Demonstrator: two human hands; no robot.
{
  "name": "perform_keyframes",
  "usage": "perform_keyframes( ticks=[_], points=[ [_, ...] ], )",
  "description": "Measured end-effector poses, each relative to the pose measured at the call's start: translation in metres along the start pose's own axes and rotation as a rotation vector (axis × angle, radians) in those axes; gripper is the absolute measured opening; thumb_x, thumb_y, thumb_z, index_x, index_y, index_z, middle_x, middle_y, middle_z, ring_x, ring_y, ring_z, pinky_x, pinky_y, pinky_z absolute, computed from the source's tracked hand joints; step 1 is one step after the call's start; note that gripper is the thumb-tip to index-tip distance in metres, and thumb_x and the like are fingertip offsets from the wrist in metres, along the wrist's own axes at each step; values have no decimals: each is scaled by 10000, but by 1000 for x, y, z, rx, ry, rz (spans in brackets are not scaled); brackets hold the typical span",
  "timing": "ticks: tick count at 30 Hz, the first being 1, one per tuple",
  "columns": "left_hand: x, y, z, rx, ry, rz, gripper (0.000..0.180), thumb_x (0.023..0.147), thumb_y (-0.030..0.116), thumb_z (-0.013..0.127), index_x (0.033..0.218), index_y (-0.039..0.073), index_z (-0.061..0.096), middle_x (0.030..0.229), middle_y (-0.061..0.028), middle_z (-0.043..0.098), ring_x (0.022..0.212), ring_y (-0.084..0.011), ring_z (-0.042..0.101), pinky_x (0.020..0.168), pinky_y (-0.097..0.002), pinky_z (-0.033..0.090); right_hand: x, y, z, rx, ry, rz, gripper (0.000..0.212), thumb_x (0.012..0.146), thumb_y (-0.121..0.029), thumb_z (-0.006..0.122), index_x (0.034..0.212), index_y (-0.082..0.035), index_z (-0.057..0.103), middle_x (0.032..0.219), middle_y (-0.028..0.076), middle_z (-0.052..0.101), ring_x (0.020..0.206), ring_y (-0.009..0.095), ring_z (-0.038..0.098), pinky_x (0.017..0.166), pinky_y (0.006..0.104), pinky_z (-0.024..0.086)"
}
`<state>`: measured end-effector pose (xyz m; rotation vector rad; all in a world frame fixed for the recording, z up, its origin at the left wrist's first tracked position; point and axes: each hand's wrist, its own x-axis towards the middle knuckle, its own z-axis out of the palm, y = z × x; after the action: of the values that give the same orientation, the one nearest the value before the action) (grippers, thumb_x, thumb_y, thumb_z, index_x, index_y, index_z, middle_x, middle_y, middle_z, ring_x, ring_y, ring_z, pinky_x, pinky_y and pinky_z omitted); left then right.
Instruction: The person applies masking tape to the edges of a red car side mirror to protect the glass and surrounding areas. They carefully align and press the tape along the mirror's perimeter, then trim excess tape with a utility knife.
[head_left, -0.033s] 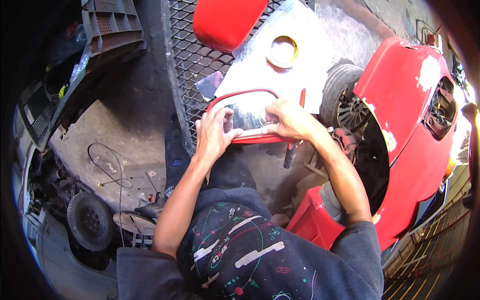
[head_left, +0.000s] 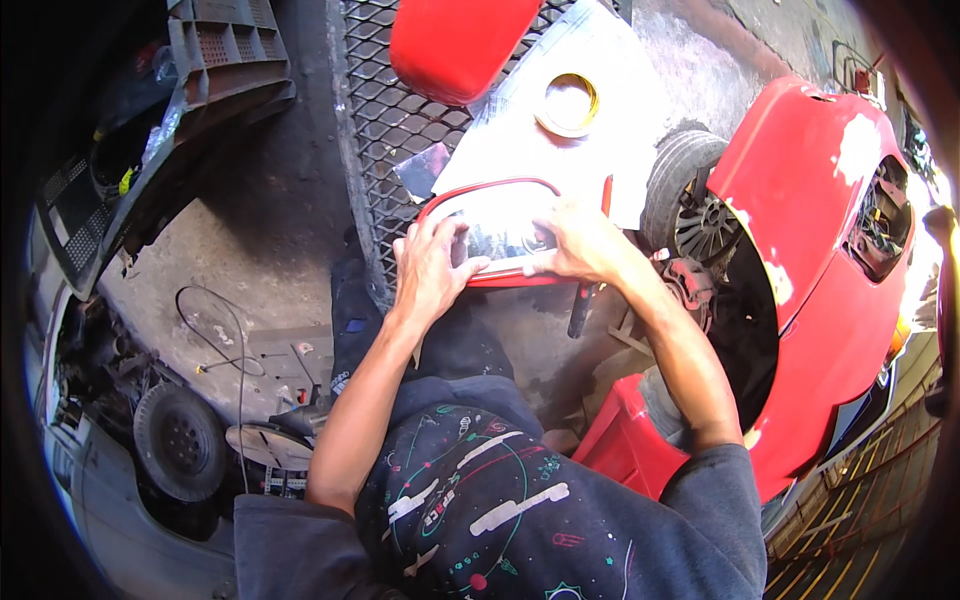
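A red-rimmed curved panel [head_left: 535, 281] with a shiny, silvery middle lies in front of me at the near end of the mesh-topped stand. A pale strip, its material unclear, runs along its near edge. My left hand [head_left: 432, 262] grips the left part of that edge, with fingers bent over and the thumb on the strip. My right hand [head_left: 577, 242] pinches the right part of the same edge; a small rounded shape shows by its fingers, partly hidden. Beyond both hands, a roll of tape [head_left: 594, 103] lies flat on a white sheet [head_left: 500, 140].
The mesh stand [head_left: 372, 130] carries a red body part [head_left: 455, 50] at the far side. A red car [head_left: 800, 270] with an exposed wheel [head_left: 700, 215] stands at right. A red plastic piece [head_left: 625, 440] is beside my right elbow. A loose cable [head_left: 240, 365] and spare-looking wheel [head_left: 180, 443] lie left.
My right hand's fingers have shifted slightly, and the rounded shape by them shows less clearly. Glare on the panel's middle is stronger. My left hand keeps its place.
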<state>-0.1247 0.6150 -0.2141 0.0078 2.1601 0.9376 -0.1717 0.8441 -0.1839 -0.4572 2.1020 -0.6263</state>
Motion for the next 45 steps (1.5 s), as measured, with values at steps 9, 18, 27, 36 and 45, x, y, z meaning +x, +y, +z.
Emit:
perform_keyframes(
  ticks=[9, 18, 27, 36, 45],
  points=[
    [11, -32, 10, -97, 92, 200, 526, 651, 237, 822, 1098, 99, 583, 1103, -100, 521, 1059, -271, 491, 882, -429, 360, -1, 7, 14, 48, 128, 40, 330, 714, -264, 760, 792, 4, 584, 860, 166, 573, 874, 339, 559, 777, 434, 448],
    [-27, -51, 22, -880, 242, -439, 411, 861, 228, 674, 1168, -3, 530, 988, -60, 582, 798, -134, 537, 688, -277, 488, 6, -18, 27, -256, 205, 226, 418, 751, -452, 724, 850, -56, 634, 889, 135, 595, 887, 317, 574, 789, 445, 428],
    [-53, -41, 23, -1409, -8, -514, 423, 992, 224, 486, 1393, 106, 429, 1120, -65, 616, 949, -171, 626, 788, -367, 544, 18, -50, 38, -220, 209, 175, 385, 769, -438, 716, 905, -79, 688, 884, 138, 630, 895, 322, 601, 799, 448, 451],
    [-56, -43, 30, -1503, 25, -452, 428, 1008, 178, 435, 1422, 83, 391, 1121, -73, 612, 937, -173, 628, 829, -336, 518, 56, -91, 51, 117, 49, 86, 180, 780, -216, 679, 887, -80, 728, 780, 140, 655, 723, 313, 645, 688, 445, 495],
    [-55, -40, 34, -1491, 80, -451, 399, 1006, 147, 428, 1398, 73, 423, 1106, -72, 618, 881, -152, 626, 818, -318, 520, 60, -92, 72, -377, 148, -134, 142, 742, -163, 672, 789, -31, 645, 809, 186, 622, 758, 357, 624, 691, 440, 500]
  ],
)
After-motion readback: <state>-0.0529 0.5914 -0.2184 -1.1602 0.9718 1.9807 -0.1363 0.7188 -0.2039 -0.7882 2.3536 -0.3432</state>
